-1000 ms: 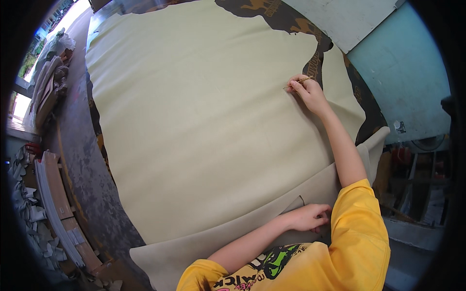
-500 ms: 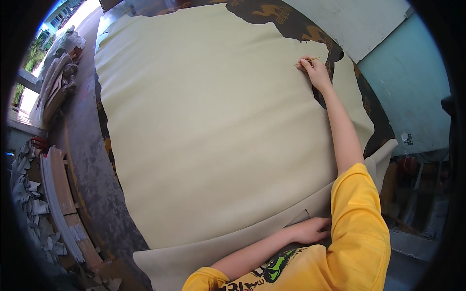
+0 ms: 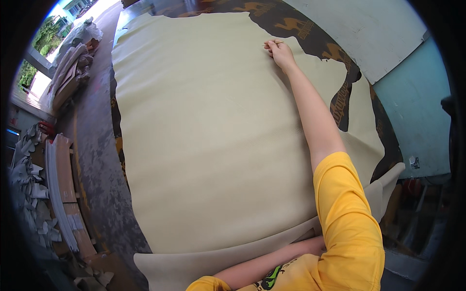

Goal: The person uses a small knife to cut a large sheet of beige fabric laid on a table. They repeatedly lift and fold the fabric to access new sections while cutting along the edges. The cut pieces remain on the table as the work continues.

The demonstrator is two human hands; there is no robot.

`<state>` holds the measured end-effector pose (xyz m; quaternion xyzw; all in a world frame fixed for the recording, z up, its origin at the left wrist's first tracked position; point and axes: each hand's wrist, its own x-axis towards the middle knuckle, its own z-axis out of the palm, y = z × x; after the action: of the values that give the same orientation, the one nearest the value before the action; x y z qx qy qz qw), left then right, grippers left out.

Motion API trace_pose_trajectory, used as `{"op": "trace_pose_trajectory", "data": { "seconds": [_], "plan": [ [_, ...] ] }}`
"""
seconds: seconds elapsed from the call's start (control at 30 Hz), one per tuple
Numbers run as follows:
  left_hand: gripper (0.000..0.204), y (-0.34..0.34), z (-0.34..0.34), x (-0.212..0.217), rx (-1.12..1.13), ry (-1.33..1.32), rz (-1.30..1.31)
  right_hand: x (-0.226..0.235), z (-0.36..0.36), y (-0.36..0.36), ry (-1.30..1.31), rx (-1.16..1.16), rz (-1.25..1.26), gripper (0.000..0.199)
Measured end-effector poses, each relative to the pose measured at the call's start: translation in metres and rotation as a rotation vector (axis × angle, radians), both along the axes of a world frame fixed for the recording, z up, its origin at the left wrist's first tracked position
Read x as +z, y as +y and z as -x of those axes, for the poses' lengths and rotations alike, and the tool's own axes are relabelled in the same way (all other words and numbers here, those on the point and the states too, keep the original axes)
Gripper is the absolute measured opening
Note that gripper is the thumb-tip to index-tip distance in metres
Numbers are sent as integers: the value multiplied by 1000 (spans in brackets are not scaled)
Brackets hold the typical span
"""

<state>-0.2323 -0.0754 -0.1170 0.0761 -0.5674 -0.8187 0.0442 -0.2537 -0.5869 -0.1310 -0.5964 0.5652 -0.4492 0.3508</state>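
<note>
A large cream leather hide (image 3: 208,126) lies spread over the table, its near edge folded back to show the paler underside (image 3: 194,262). Stretched toward the far right part of the hide, my right hand (image 3: 282,56) is closed around a thin golden pen-like stick (image 3: 278,42). Its fingertips are close to the hide's surface; whether the stick touches it I cannot tell. My left hand (image 3: 316,246) rests low at the folded near edge, close to my body. The right sleeve covers its fingers.
A dark patterned covering (image 3: 286,22) shows around the hide's ragged edge and through a gap at right. Pale panels (image 3: 407,106) stand along the right. On the left floor are stacked flat boards (image 3: 63,169), grey scraps (image 3: 29,184) and a plastic-wrapped bundle (image 3: 73,68).
My right hand, still pinching the stick, has moved left and farther away over the hide. My view has shifted slightly, and the right sleeve now hides my left hand's fingers.
</note>
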Motion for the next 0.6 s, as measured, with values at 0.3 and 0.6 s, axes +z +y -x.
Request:
{"op": "trace_pose_trajectory", "data": {
  "seconds": [0.3, 0.6],
  "plan": [
    [57, 1, 2, -5, 24, 94, -173, -6, -20, -38, 292, 22, 50, 30],
    [61, 8, 5, -10, 60, 84, -207, 12, 82, 6, 479, -97, 57, 27]
  ]
}}
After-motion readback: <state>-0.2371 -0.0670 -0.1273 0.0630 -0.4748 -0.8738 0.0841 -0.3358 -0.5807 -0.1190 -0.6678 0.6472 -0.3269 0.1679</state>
